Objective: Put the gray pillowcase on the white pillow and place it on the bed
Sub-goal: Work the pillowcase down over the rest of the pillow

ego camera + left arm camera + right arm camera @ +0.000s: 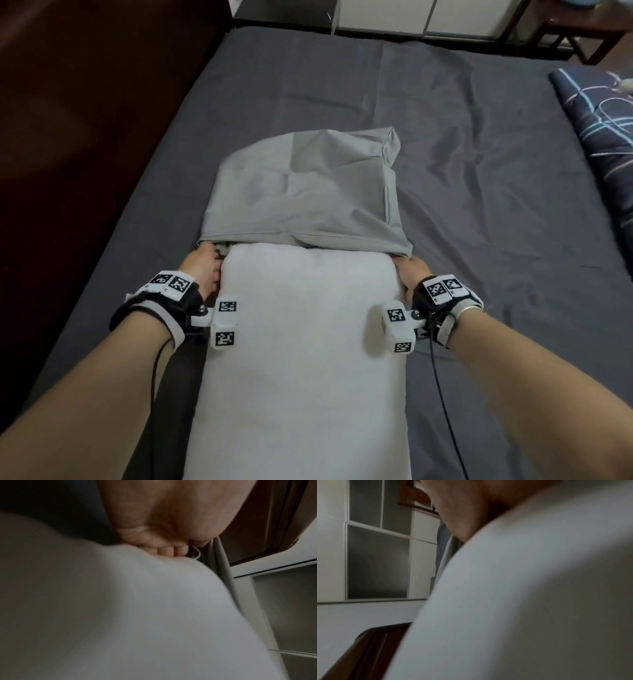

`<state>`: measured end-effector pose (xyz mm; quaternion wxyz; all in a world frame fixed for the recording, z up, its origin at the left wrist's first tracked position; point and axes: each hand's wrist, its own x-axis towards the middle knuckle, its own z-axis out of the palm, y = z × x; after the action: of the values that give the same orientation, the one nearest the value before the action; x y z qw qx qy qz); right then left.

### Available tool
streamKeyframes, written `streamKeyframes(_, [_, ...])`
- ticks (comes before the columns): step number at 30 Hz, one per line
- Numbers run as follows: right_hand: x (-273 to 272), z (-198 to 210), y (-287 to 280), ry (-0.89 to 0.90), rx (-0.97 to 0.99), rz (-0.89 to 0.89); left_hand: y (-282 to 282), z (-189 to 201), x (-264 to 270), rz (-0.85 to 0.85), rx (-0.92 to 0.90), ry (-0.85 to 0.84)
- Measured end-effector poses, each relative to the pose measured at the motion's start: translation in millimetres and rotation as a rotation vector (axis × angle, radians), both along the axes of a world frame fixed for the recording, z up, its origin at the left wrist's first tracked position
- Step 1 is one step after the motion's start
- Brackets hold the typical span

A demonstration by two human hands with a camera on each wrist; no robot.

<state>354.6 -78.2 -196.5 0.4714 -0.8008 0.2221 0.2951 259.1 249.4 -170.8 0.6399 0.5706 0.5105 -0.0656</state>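
The white pillow (301, 342) lies lengthwise on the dark gray bed (479, 154). Its far end is inside the light gray pillowcase (301, 192), whose open hem crosses the pillow just beyond my hands. My left hand (202, 267) grips the hem's left corner beside the pillow. In the left wrist view its curled fingers (164, 550) bunch gray fabric (221, 563) against the pillow (120, 601). My right hand (411, 272) holds the hem's right corner, fingertips hidden under the cloth. The right wrist view shows only the hand's side (462, 507) behind the pillow (522, 588).
A folded dark blue patterned quilt (599, 116) lies along the bed's right edge. A dark wooden panel (68, 102) runs along the left side. White cabinets (445, 17) and a wooden stool (565, 37) stand past the far end. A black cable (445, 394) trails from my right wrist.
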Motion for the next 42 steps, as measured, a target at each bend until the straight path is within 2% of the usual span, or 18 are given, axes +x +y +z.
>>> streamKeyframes(4, [-11,19,-9,-0.053,-0.202,0.113,-1,29,0,-0.107,-0.036,0.013])
streamKeyframes(6, [-19,19,-14,-0.012,-0.202,0.097,-1,32,-6,-0.187,-0.021,0.062])
streamKeyframes(8, [-28,17,-21,0.015,-0.134,-0.012,-4,25,-18,-0.246,0.016,0.134])
streamKeyframes(10, [-32,10,-28,0.032,-0.181,-0.023,-6,12,-32,-0.3,0.032,0.214])
streamKeyframes(14, [-42,11,-33,-0.021,-0.26,0.076,-13,-1,-55,-0.48,0.087,0.375])
streamKeyframes(17, [-41,18,-26,-0.06,-0.227,0.018,-15,-3,-65,-0.537,0.176,0.458])
streamKeyframes(19, [-42,19,-19,-0.072,-0.194,0.051,-14,-4,-63,-0.542,0.323,0.428])
streamKeyframes(21, [-40,15,-17,-0.085,-0.149,0.052,-21,4,-55,-0.525,0.572,0.348])
streamKeyframes(23, [-38,15,-12,-0.086,-0.055,0.038,-38,20,-43,-0.403,0.792,0.149])
streamKeyframes(24, [-36,14,-12,-0.084,-0.015,0.007,-49,29,-34,-0.404,0.844,0.025])
streamKeyframes(25, [-34,11,-11,-0.089,-0.002,-0.004,-61,35,-25,-0.463,0.805,-0.091])
streamKeyframes(27, [-33,12,-10,-0.091,0.056,-0.037,-89,38,-12,-0.709,0.58,-0.227])
streamKeyframes(29, [-36,16,-7,-0.097,0.108,-0.054,-120,39,-8,-0.9,0.408,-0.258])
streamKeyframes(30, [-38,19,-7,-0.11,0.128,-0.029,-132,38,-4,-0.948,0.401,-0.274])
streamKeyframes(34, [-44,30,-9,-0.107,0.231,0.068,-163,44,9,-1.128,0.515,-0.296])
streamKeyframes(37, [-47,38,-7,-0.102,0.25,0.139,-182,51,18,-1.271,0.697,-0.132])
streamKeyframes(39, [-48,45,-9,-0.161,0.227,0.21,-189,55,22,-1.279,0.824,-0.067])
streamKeyframes(42, [-43,58,-16,-0.284,0.15,0.164,-186,60,21,-1.272,0.862,0.007])
